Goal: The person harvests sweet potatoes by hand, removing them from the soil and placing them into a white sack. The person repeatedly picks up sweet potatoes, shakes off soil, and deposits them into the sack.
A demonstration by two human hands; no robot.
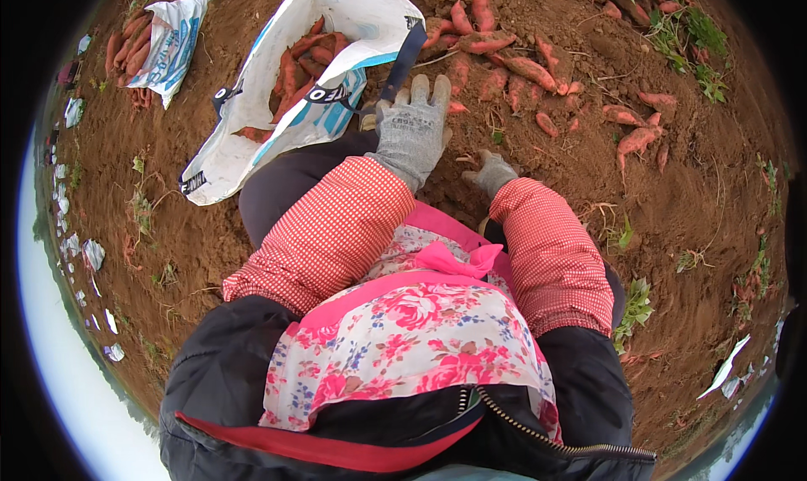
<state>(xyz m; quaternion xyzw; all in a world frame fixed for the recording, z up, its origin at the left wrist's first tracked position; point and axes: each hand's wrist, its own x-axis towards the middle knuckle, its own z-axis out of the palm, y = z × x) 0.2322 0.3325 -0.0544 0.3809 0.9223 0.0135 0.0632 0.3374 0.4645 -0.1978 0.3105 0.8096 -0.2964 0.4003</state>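
My left hand [413, 131], in a grey knit glove bearing print, is held flat with the thumb out to the side. It is beside the dark strap [403, 61] of a white and blue woven sack [233, 159]; whether it touches the strap is unclear. The sack lies open, with reddish sweet potatoes [290, 74] inside. My right hand [495, 175], also gloved, is low over loose soil in front of my knees. Its thumb and a finger are spread near a small reddish piece [466, 159], and its other fingers are hidden.
Dug sweet potatoes [529, 71] lie in a loose pile beyond my hands. More roots [640, 137] are to the right. A second sack [173, 46] at the far left has roots spilling from its mouth. Green vines [703, 33] and a leafy sprig [635, 311] rest on the brown soil.
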